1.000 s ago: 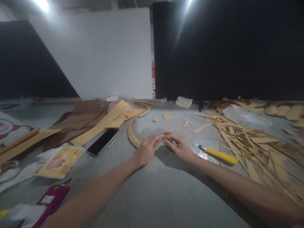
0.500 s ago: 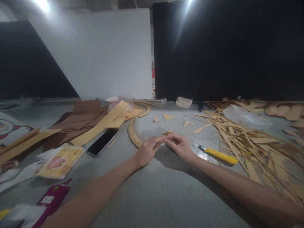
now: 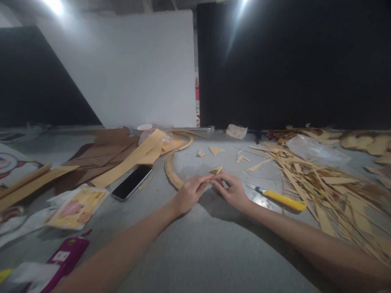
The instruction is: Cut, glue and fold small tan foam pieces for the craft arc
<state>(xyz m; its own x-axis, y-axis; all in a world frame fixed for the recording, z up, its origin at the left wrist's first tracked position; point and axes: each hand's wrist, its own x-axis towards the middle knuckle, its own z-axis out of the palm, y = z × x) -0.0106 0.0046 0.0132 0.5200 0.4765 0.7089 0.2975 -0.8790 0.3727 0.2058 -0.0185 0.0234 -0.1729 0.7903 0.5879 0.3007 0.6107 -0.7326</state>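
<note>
Hiding part of curved strip [image 3: 170, 174], hands [image 3: 187, 194] [image 3: 233, 190] meet; grip unclear.

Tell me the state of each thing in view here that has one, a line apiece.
Left grip: fingers curled, contents hidden
Right grip: fingers bent, contents unclear
Pointed piece: near both grips; whether held, unclear
Curved strip: bent, partly hidden
Yellow cutter: lying down, blade out
Phone: face up, screen dark
Brown sheets: overlapping
Thin strips: heaped, tangled
Plastic bag: crumpled

Light [image 3: 54, 6] glares above a white panel [image 3: 137, 69] beside a black panel [image 3: 293, 69].
</note>
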